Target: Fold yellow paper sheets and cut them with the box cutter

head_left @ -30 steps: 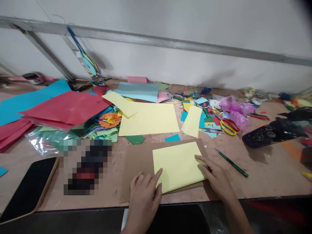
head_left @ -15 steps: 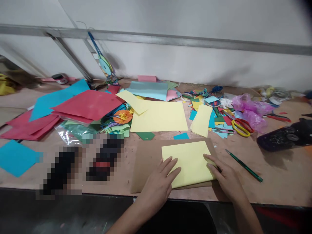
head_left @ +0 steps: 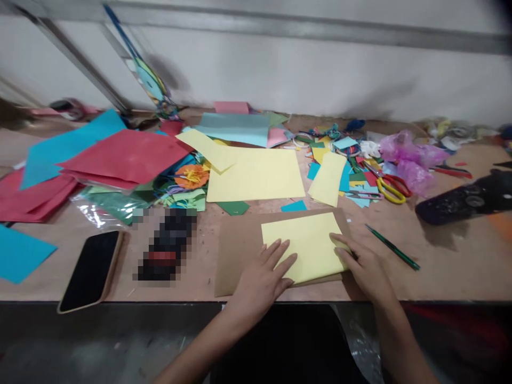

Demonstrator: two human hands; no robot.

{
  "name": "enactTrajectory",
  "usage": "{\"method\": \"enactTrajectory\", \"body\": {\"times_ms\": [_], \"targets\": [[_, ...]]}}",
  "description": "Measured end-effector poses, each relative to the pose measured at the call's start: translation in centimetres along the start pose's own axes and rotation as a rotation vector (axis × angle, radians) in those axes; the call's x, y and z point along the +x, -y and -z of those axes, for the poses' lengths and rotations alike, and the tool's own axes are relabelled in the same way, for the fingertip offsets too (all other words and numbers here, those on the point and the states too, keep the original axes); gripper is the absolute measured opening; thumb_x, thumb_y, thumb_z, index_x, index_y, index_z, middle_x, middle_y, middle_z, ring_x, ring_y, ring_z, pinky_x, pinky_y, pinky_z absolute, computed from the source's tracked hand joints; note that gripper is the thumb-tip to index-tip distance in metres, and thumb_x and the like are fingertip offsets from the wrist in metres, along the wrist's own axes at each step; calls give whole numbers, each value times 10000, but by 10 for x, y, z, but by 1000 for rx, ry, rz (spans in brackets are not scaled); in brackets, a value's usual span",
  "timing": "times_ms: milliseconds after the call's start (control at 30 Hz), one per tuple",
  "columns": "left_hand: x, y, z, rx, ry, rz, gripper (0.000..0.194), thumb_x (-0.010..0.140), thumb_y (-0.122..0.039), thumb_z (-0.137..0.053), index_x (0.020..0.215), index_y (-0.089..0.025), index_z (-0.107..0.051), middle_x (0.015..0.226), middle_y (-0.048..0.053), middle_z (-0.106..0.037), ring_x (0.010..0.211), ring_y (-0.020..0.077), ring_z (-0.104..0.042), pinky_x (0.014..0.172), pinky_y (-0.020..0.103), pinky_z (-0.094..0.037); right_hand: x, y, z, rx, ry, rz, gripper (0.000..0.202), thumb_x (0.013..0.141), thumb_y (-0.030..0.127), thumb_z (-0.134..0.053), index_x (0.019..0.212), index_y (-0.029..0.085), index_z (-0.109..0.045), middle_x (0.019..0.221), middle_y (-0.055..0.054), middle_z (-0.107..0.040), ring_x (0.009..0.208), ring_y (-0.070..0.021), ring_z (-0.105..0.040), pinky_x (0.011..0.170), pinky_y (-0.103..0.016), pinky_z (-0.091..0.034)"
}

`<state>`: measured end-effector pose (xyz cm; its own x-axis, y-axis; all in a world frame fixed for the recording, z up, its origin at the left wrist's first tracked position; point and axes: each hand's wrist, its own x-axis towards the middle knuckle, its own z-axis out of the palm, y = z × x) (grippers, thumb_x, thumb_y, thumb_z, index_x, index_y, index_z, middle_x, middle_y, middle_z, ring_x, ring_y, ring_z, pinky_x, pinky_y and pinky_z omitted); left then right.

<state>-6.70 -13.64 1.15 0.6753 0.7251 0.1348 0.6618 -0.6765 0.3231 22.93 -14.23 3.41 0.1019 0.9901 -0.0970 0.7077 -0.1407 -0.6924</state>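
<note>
A pale yellow sheet of paper [head_left: 306,248], apparently folded, lies slightly askew on a flat brown board [head_left: 234,253] at the table's front edge. My left hand [head_left: 262,274] rests on the paper's left part, fingers spread and stretched out. On the right edge of the same paper lies my right hand [head_left: 366,266], its fingers extended and its palm partly turned down. A green pen [head_left: 392,247] lies on the table to the right of that hand. Behind the board are a larger yellow sheet [head_left: 260,178] and narrow yellow strips [head_left: 328,178].
Scissors with red and yellow handles [head_left: 391,190] lie among paper scraps at the right, near a purple plastic bag [head_left: 410,160]. A dark bottle [head_left: 464,200] lies far right. Red sheets [head_left: 128,157] are piled at left, behind a phone [head_left: 92,272] overhanging the table edge.
The camera view has tilted down and shifted slightly, so the table sits higher in the picture. Both hands stay on the yellow paper, with only slight finger movement.
</note>
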Motion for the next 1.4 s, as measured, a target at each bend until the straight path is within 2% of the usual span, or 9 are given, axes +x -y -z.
{"method": "enactTrajectory", "body": {"times_ms": [167, 300, 467, 567, 700, 800, 933, 1233, 1400], "targets": [[-1, -4, -1, 41, -17, -6, 600, 1015, -323, -668, 1567, -411, -451, 1734, 85, -260, 1585, 353, -283, 1194, 574, -430, -4, 1, -5, -84, -78, 94, 400, 1000, 409, -521, 1301, 249, -732, 1253, -84, -750, 1130, -290, -686, 976, -441, -546], [-1, -6, 0, 63, -17, 13, 559, 1024, -322, -648, 1546, -426, -480, 1742, 48, -239, 1585, 348, -279, 1204, 575, -419, -10, -1, -6, -170, -230, 180, 394, 1020, 428, -515, 1278, 246, -752, 1099, -120, -702, 1043, -305, -651, 947, -476, -539], [1, -8, 0, 78, -18, 17, 545, 1011, -340, -667, 1527, -416, -510, 1719, 71, -295, 1570, 353, -312, 1198, 590, -423, -36, 13, -9, -325, -376, 333, 421, 1035, 356, -540, 1437, 304, -650, 1494, -110, -590, 1382, -363, -511, 1187, -568, -341], [1, -7, 1, 75, -25, 22, 573, 1005, -317, -671, 1542, -415, -496, 1727, 56, -288, 1575, 339, -308, 1205, 565, -424, -59, 28, -22, -352, -178, 565, 559, 1038, 334, -544, 1591, 345, -462, 1601, -48, -523, 1469, -317, -461, 1249, -520, -287], [-1, -5, 1, 64, -7, 5, 629, 986, -259, -682, 1569, -376, -476, 1730, 82, -284, 1582, 336, -295, 1217, 539, -412, -80, 43, -46, -355, 215, 788, 737, 1038, 402, -568, 1680, 221, -254, 1651, -77, -448, 1547, -260, -380, 1284, -474, -281], [-1, -5, 1, 71, -16, 7, 597, 989, -255, -670, 1552, -364, -505, 1720, 99, -304, 1576, 344, -309, 1212, 549, -411, -85, 44, -53, -390, 293, 775, 810, 1015, 409, -617, 1683, 183, -218, 1684, -103, -372, 1585, -276, -304, 1297, -518, -252], [0, -7, -1, 83, -59, 8, 531, 1010, -287, -646, 1524, -368, -540, 1715, 78, -322, 1568, 342, -324, 1211, 556, -408, -84, 32, -43, -452, 288, 717, 815, 1018, 363, -619, 1690, 212, -183, 1695, -96, -336, 1581, -261, -313, 1307, -517, -222], [0, -6, -3, 98, -72, -6, 506, 1019, -320, -635, 1515, -357, -542, 1705, 88, -334, 1557, 351, -340, 1179, 570, -443, -78, -32, 0, -528, 80, 513, 747, 1064, 388, -536, 1692, 326, -137, 1660, -75, -407, 1517, -266, -438, 1288, -535, -235], [0, -5, -1, 108, -40, -10, 543, 997, -329, -678, 1520, -351, -535, 1698, 117, -342, 1555, 357, -346, 1185, 576, -437, -79, -38, 13, -544, -7, 459, 689, 1071, 375, -509, 1686, 336, -199, 1644, -80, -440, 1475, -288, -497, 1283, -579, -193]]}}
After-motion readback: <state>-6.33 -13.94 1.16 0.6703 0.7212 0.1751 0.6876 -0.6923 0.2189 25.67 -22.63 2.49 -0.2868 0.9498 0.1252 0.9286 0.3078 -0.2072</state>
